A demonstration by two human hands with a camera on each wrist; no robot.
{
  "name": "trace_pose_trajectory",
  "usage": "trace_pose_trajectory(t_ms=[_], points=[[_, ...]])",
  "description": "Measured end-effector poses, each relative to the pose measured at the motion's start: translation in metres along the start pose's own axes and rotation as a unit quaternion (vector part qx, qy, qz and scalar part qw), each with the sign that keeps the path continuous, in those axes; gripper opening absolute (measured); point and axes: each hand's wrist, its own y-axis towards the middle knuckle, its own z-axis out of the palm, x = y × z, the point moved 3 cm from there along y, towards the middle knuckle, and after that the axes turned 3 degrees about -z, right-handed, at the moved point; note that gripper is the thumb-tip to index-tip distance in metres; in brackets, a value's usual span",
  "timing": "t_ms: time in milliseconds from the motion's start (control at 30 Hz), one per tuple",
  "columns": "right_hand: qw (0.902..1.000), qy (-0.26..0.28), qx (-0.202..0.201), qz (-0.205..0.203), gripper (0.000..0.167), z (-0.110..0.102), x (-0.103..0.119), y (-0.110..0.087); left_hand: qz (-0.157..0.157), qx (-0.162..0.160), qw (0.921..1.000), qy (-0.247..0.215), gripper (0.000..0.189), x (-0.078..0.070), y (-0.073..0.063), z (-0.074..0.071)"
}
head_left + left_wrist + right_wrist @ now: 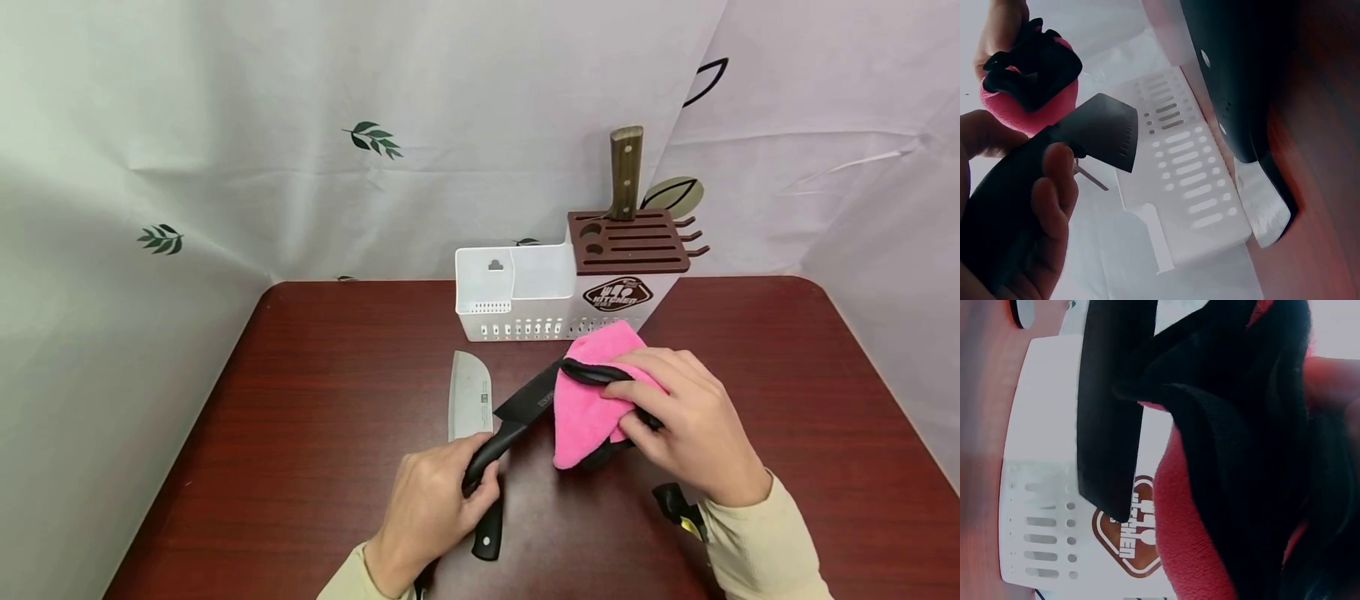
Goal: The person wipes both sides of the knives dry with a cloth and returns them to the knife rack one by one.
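My left hand point(431, 504) grips the black handle of a black-bladed kitchen knife point(527, 402), whose blade slants up to the right above the table. With my right hand point(690, 417) I hold a pink cloth with black parts point(581, 412) against the far part of that blade. In the head view the cloth covers the blade's end, while the right wrist view shows the black blade point(1107, 425) beside the cloth point(1182, 550). Below the left hand lies a silver-bladed cleaver point(470, 396) with a black handle, partly hidden by the fingers.
Behind the hands stands a white kitchen rack point(525, 327) with a brown slotted top point(645, 256). A wooden-handled knife point(626, 171) is upright in one slot. A black object with a yellow mark point(675, 504) lies by the right sleeve. Patterned curtain hangs behind the red-brown table point(322, 400).
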Motion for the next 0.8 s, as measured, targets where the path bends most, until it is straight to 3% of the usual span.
trace_pose_trajectory(t_ms=[200,367,633,800], points=[[0.9996,0.018,-0.017,-0.016,0.024,0.003,0.003,0.002,-0.048,-0.017,0.9984,-0.026,0.038,0.001,-0.001,0.001],[0.9994,0.022,-0.014,-0.021,0.021,0.005,0.005,0.003,-0.075,0.006,0.9968,-0.026,0.034,0.002,-0.002,0.001],[0.9993,0.028,-0.009,-0.026,0.018,0.007,0.008,0.004,-0.053,-0.003,0.9986,0.001,0.023,0.002,-0.002,0.001],[0.9990,0.029,-0.005,-0.034,0.018,0.011,0.011,0.005,-0.068,-0.006,0.9976,0.004,0.019,0.004,-0.001,0.001]])
